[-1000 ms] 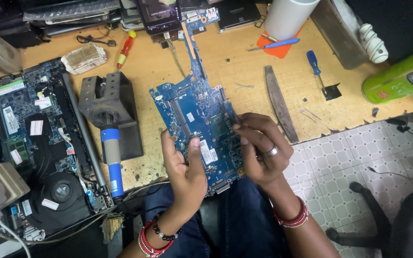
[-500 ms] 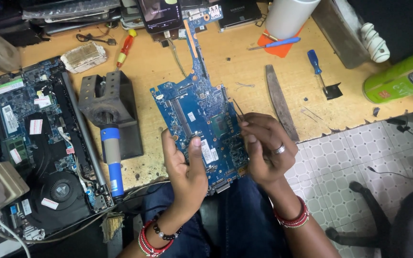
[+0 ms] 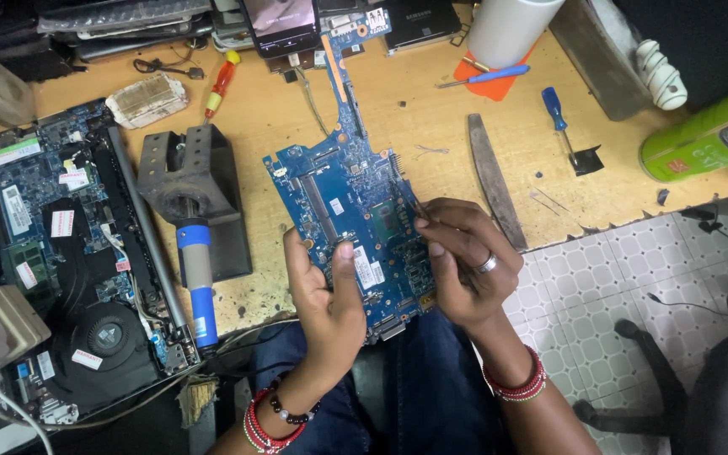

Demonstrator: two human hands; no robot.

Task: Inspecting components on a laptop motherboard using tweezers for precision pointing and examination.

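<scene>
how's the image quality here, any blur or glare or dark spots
Head view: mostly sharp, the blue circuit board and the left hand crisp; even light on the wooden bench with soft shadows only; slight glare on the white cylinder; the top right corner and lower left edge fall into dark; wide-lens bending shows at the frame edges; the thin tool under the right hand is too small to make out.

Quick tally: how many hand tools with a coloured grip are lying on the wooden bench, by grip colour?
Blue-handled screwdriver, right: 1
Blue-handled slim tool on the orange pad: 1
Red-and-yellow-handled screwdriver, top left: 1
Blue-gripped soldering iron in its dark metal stand: 1
Total: 4
</scene>
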